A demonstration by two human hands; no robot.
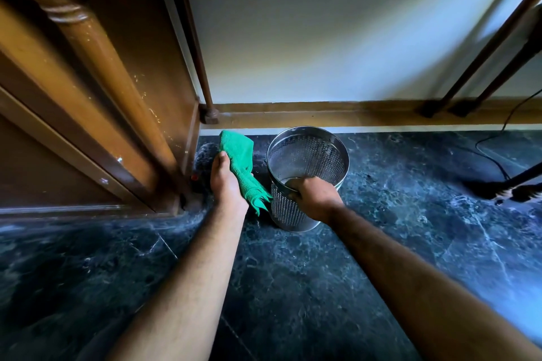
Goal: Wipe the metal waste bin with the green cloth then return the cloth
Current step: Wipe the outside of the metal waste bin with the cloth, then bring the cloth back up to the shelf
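Dark green marble floor (322, 287) with pale veins, white wall (337, 47) above a wooden skirting board (322, 116), carved wooden furniture (96, 82) at left, dark slanted legs (481, 58) at right, black cable (495, 155), bluish light from right

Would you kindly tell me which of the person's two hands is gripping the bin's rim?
The right hand grips the perforated metal waste bin; the left hand holds the green cloth.

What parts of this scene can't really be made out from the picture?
- Head view: the near rim of the metal bin, covered by the right hand in its grip.
- Head view: the left hand palm and fingers, behind the green cloth.
- Head view: the dark object on the floor at right, blurred and cut by the frame edge.
- Head view: the cable, running off the right edge.
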